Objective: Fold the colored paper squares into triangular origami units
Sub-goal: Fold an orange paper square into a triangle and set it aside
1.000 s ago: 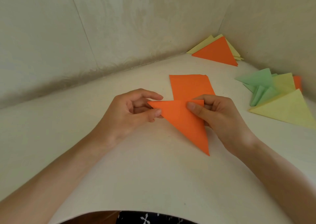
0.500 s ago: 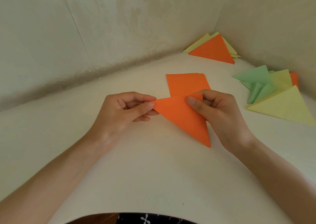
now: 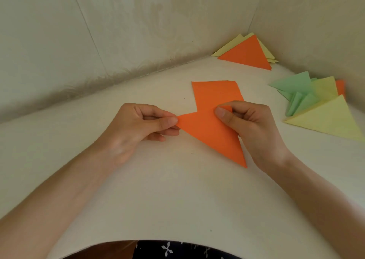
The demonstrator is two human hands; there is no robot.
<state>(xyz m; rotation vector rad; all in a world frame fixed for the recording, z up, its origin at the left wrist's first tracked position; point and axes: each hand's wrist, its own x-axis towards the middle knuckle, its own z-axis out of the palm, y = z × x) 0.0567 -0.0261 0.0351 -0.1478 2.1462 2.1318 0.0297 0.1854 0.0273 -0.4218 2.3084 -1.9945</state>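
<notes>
Hidden: my right hand point(image 3: 252, 128) covers the right corner of the orange triangle point(image 3: 213, 134), and I cannot see its lower fingers behind the paper.
Cut off: the large yellow triangle point(image 3: 331, 120) runs out of view at the right. An orange scrap point(image 3: 340, 85) behind it is too blurred for me to read.
Bottom edge: a strip of dark patterned cloth point(image 3: 177, 250) shows below the table point(image 3: 177, 189).
Surfaces: the table is matte and off-white. The wall point(image 3: 118, 31) is pale with a faint mottled pattern.
Paper: thin, flat, sharply creased sheets.
Left hand point(image 3: 138, 124): thumb and forefinger pinch the triangle's left tip.
Right hand: thumb on top pinches the upper right corner, where a small flap turns up.
Task piece: a long triangle with its narrow point towards me, at mid-table, just in front of a flat orange sheet point(image 3: 215, 92) and overlapping it.
Far corner: an orange folded triangle point(image 3: 248, 54) lies on yellow ones point(image 3: 233, 43).
Right side: green folded pieces point(image 3: 296, 94) fan out beside the large yellow triangle.
</notes>
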